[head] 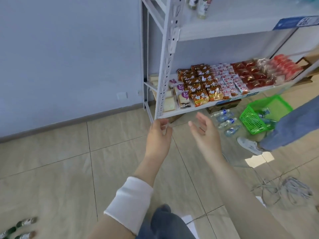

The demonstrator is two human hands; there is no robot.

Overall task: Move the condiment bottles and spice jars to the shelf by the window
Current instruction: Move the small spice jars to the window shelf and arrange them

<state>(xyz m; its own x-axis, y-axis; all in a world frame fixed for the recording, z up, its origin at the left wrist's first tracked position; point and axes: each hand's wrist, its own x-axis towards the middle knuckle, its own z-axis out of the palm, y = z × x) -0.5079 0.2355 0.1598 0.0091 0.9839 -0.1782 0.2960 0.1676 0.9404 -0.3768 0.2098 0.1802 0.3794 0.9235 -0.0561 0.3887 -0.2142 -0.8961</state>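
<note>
Reaching at shelf post (168,66), left hand (158,135) fingers curled, hold unclear; right hand (206,131) spread, empty; basket (248,118) beyond.

A white metal rack (168,66) stood against the wall. The left hand (158,133) hung at the front left corner of its lower shelf (174,114), fingers curled; whether they pinched anything could not be told. The right hand (205,133) was just beside it, fingers relaxed and empty. Orange noodle packets (200,99) lay near that shelf's front edge, with bread slices (170,102) at its left end. Two bottles (203,7) stood on the upper shelf. Water bottles (224,119) and a green basket (255,118) lay on the floor.
</note>
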